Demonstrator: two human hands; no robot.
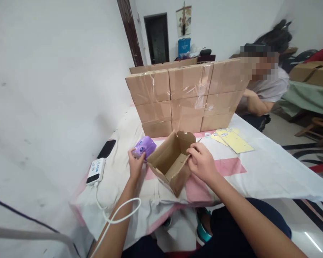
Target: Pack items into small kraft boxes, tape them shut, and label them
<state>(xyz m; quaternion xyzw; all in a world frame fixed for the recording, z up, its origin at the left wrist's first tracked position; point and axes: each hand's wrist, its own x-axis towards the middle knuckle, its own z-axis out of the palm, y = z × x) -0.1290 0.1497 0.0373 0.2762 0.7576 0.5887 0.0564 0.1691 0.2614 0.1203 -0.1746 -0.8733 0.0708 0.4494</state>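
An open-topped cardboard box (165,168), tilted with its rim uneven, sits in front of me near the table's front edge. The fingers of my right hand (201,161) pinch its right rim. A thin pointed tip (199,140) shows just beyond that hand; I cannot make out what it belongs to. Left of the box, my left hand (136,163) holds a purple paper piece with cartoon eyes (148,146), thumb on the near side. That piece is close to the box's left wall.
Taped cardboard boxes (188,96) form a wall across the table (271,172). Yellow paper sheets (235,141) and a tape roll (207,135) lie right. A black phone (107,148) and a white power bank (96,170) with cable lie left. Another person (270,84) sits beyond.
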